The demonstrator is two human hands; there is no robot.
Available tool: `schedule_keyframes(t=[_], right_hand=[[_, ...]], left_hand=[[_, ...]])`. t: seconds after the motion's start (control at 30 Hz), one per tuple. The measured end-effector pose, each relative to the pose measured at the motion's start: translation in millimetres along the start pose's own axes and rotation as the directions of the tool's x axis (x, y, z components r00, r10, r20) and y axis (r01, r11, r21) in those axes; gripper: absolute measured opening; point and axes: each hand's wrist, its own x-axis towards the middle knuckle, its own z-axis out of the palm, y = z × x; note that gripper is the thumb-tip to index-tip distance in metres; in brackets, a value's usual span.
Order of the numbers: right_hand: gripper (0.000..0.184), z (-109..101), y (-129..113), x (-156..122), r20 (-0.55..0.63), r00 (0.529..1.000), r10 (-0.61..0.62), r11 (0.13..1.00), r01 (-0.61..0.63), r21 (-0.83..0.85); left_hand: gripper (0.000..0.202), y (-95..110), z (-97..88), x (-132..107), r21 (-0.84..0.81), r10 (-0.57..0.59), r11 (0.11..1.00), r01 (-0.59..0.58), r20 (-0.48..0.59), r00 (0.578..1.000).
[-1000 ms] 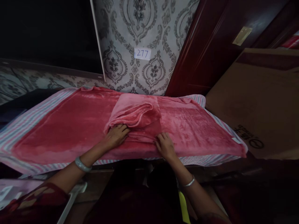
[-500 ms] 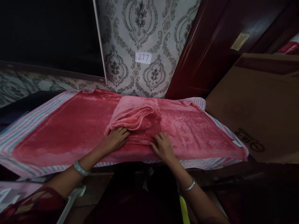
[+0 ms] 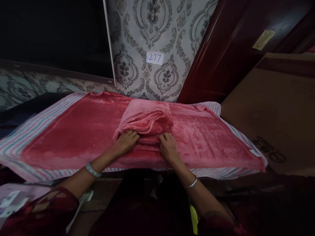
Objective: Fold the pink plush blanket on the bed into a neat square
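In the head view, a folded pink bundle (image 3: 158, 126) lies near the middle of the worktop, whose top is hidden under cloth, midway between its left and right ends. The whole bundle is nearly square, so its long axis is hard to call; its near edge runs roughly along the worktop's near edge. The looped fold (image 3: 147, 120) on top is clearly longer than wide. Its long axis slants from the left hand's fingers toward the worktop's far right corner, with the rounded end pointing that way. A paler flat panel (image 3: 147, 105) of the bundle reaches toward the far edge.

The two hands are apart, with cloth between them. The left hand (image 3: 127, 141) is at the bundle's near left corner, fingers bent against the folds; the right hand (image 3: 167, 146) touches the near right part, fingertips curled on the cloth. Whether either pinches it I cannot tell.

Beneath is a spread pink blanket (image 3: 66, 131), its long axis running left to right along the worktop. A striped cloth (image 3: 46, 119) shows around it, widest at the left end. A cardboard box (image 3: 275, 111) stands just beside the right end.
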Motion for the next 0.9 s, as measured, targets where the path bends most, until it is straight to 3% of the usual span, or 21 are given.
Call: schedule_keyframes(t=[0.17,0.3,0.5,0.7,0.83,0.9], right_hand=[[0.029,19,11,-28,-0.058,0.992,-0.110,0.991,0.114,0.065],[0.041,12,20,-44,-0.136,0.978,-0.157,0.959,0.184,0.215],[0.047,-15,12,-39,-0.152,0.984,-0.092,0.973,0.121,0.196],[0.055,7,-5,-57,0.019,0.988,-0.155,0.970,0.148,0.191],[0.049,12,-2,-59,0.010,0.997,-0.078,0.934,0.069,0.351],[0.042,8,1,-54,-0.028,0.999,0.037,0.867,-0.018,0.498]], left_hand=[[0.021,-4,7.7,-14,-0.021,0.083,0.996,-0.083,-0.004,0.997],[0.028,-7,6.8,-23,-0.044,0.117,0.992,-0.119,-0.045,0.992],[0.036,-7,1.0,-31,-0.016,0.101,0.994,-0.105,-0.146,0.984],[0.040,-10,14.5,-47,0.005,0.101,0.995,-0.102,-0.197,0.975],[0.036,-4,8.0,-49,0.056,0.126,0.992,-0.116,-0.247,0.961],[0.033,1,-0.9,-48,0.058,0.152,0.988,-0.141,-0.311,0.938]])
